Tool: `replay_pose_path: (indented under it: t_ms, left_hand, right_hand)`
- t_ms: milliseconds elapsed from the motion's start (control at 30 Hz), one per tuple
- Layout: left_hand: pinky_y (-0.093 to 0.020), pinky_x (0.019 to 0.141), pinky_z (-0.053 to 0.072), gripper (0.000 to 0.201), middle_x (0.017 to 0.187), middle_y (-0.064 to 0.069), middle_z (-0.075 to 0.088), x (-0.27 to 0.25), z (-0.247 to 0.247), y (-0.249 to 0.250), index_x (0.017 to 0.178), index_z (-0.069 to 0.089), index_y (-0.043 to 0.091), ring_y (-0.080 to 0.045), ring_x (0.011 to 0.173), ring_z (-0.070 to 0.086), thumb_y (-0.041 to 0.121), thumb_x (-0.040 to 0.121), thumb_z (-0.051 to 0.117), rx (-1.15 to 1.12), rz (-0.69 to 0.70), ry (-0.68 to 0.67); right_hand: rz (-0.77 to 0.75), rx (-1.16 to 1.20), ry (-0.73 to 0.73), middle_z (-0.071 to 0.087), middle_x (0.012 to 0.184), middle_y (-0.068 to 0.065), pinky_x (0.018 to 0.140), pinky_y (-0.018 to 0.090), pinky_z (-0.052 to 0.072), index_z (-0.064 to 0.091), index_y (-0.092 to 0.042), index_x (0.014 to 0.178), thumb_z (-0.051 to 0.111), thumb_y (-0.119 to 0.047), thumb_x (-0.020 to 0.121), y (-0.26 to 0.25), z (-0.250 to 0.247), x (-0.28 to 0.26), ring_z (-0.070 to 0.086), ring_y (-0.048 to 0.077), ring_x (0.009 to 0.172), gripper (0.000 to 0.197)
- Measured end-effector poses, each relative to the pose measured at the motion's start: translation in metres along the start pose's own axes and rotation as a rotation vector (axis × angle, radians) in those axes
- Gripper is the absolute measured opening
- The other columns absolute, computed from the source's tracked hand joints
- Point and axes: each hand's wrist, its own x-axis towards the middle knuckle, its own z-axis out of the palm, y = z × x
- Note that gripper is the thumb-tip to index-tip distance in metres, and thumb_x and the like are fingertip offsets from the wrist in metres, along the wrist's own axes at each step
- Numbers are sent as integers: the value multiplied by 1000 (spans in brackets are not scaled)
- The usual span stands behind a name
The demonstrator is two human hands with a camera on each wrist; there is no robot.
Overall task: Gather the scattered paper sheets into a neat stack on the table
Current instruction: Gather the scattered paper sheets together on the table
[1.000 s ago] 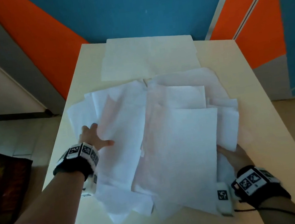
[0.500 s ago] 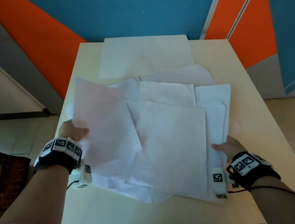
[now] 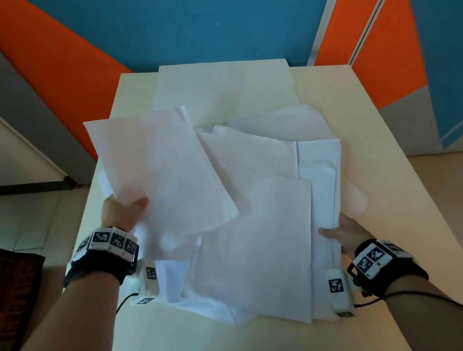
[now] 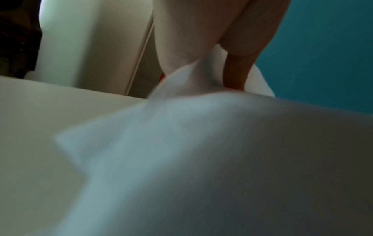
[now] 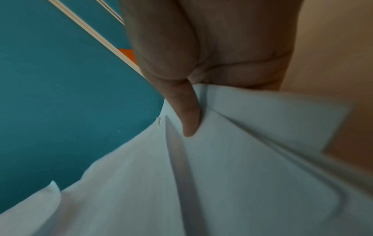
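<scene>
Left hand (image 3: 123, 211): grip clamped on edge of one white sheet (image 3: 164, 172), thumb on top, sheet tilted up over pile. Right hand (image 3: 347, 233): thumb on top, fingers under right edge of paper pile (image 3: 265, 254), pinching it. Pile messy, mid worktop (image 3: 389, 183). Two flat sheets (image 3: 224, 87) at far edge.

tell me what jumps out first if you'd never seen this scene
A messy fan of white paper sheets covers the middle of the pale table. The left hand holds one sheet raised at the left; the right hand grips the pile's right edge. Orange and teal wall panels rise behind.
</scene>
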Motion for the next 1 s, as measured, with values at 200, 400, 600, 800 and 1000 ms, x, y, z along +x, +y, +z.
replay_pose_path:
  t_ms: [200,400,600,800,1000]
  left_hand:
    - [-32,84,42,47,123,-25,59,-5,11,3,121,53,-8,-37,114,57,10,80,68,17,35,-108]
    - [-32,99,37,56,135,-17,54,-13,35,7,132,49,2,-31,124,51,20,82,67,290,115,-542]
    - [-37,104,40,66,137,-16,52,-16,54,8,133,45,4,-31,124,51,28,77,72,147,31,-487]
    - [-33,97,39,69,132,-17,54,-32,80,5,130,44,0,-32,121,52,15,72,77,196,33,-494]
    - [-39,104,41,75,134,-21,53,-27,84,-5,133,42,-4,-35,122,52,12,69,79,95,-70,-456]
  right_hand:
    - [-13,-46,-105,59,122,16,100,54,42,48,-8,127,58,-2,87,-11,13,-1,55,34,114,42]
    - [-35,-48,-192,56,118,7,100,48,43,41,-13,135,51,-13,93,-15,19,-1,54,28,109,43]
    - [-98,-120,163,48,130,4,105,38,36,35,-11,137,46,-46,90,-20,18,5,46,28,124,60]
    - [-141,-389,149,46,140,15,101,32,37,40,-5,135,39,-20,95,-13,40,10,45,31,127,43]
    - [-220,-648,407,49,115,20,87,37,38,61,-12,100,41,-12,92,-42,-2,37,48,38,117,21]
